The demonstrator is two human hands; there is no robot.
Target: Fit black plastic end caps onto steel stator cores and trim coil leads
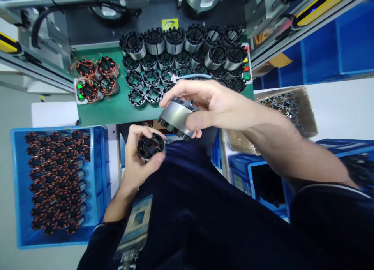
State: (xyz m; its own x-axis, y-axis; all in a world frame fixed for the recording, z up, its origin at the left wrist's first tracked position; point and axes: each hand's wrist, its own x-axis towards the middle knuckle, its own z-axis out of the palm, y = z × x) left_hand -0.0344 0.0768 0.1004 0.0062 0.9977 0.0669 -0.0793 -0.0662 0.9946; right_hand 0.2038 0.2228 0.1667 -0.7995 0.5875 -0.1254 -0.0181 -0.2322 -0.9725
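My left hand (pixel 137 161) is closed around a metal ring with black inserts (pixel 151 146), its open end facing up. Above and to the right of it, my right hand (pixel 204 106) grips a second silver ring with black teeth (pixel 177 116), tilted on its side between thumb and fingers. The two rings are close but apart. Behind my hands, rows of similar rings (pixel 152 77) stand on the green mat (pixel 117 114), some stacked. Pliers with light blue handles (pixel 193 76) lie on top of the rings, just behind my right hand.
Copper-wound rings (pixel 107 65) sit on the mat's left side. A blue bin (pixel 97 176) at the left holds many wound rings. At the right are a wrapped tray of thin metal rings (pixel 306 106) and blue bins (pixel 248 165). A metal machine frame (pixel 64 1) surrounds the bench.
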